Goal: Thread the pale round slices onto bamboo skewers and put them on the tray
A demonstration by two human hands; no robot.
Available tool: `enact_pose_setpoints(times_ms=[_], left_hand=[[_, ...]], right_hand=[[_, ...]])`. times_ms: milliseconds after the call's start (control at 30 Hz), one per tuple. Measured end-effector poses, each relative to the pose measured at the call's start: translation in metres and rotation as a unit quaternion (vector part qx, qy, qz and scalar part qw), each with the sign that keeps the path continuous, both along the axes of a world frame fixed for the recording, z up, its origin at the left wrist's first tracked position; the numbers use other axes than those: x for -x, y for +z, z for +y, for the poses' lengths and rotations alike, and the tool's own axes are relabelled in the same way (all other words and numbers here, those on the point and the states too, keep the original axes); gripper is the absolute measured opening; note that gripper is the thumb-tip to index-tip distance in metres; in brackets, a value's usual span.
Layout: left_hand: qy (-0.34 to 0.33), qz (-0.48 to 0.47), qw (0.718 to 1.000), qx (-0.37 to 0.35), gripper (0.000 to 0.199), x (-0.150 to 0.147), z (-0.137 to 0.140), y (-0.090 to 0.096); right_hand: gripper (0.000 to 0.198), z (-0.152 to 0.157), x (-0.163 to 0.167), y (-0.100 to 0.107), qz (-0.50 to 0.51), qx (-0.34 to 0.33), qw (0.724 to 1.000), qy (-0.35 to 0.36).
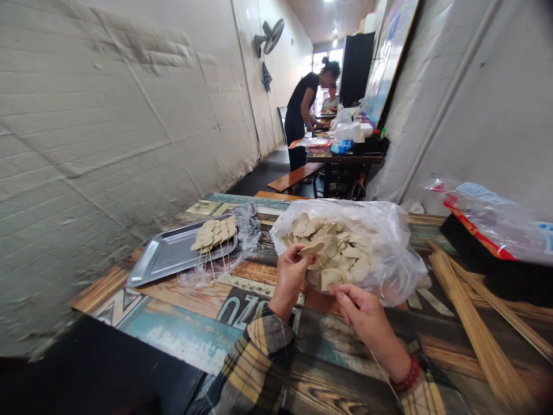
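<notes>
My left hand [294,275] pinches a flat, pale beige food slice [313,249] over the near side of an opened clear plastic bag [391,253]. Many similar loose slices [352,253] lie heaped in that bag. Between the fingers of my right hand [367,314] is a thin wooden skewer [380,369], its tail running back under the wrist. Another slice [332,278] sits at the skewer's front end, and the tip points up toward the slice in my left hand. Whether the tip touches that slice I cannot tell.
A metal tray [166,253] at the left bears several filled skewers [213,233], beside crumpled plastic [246,227]. Bare skewers [470,311] lie in a bundle at the right, near a black container [488,259]. Further back, a person [302,104] leans over another table [345,157].
</notes>
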State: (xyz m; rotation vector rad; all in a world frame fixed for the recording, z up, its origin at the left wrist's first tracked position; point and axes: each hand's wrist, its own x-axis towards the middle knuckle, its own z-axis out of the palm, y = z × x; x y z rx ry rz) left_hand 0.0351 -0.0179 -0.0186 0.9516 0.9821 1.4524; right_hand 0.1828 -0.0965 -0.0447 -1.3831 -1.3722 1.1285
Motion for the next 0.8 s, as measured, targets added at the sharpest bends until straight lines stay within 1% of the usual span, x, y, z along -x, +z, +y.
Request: enact_pose_setpoints(times_ms=[267,433,633,733,800], left_hand=[[-0.010,0.009,1.000,0.000,0.027,-0.001,-0.001,-0.001],[-0.045,-0.001,0.999,0.006,0.026,-0.001,-0.003,-0.002],[-0.076,-0.071,0.993,0.052,0.029,0.000,-0.005,0.002],[-0.113,-0.084,0.988,0.067,0.025,0.001,-0.005,0.003],[-0.123,-0.090,0.986,0.066,0.026,0.002,-0.005,0.002]], right_hand=[[0.034,0.001,-0.001,0.002,-0.014,-0.010,1.000,-0.002],[0.032,0.002,-0.003,-0.002,-0.003,-0.021,1.000,-0.014],[0.034,0.003,-0.005,-0.006,0.016,-0.024,1.000,-0.013],[0.035,0.003,-0.007,-0.007,0.026,-0.028,0.999,-0.008],[0.035,0.003,-0.007,-0.008,0.028,-0.030,0.999,-0.003]])
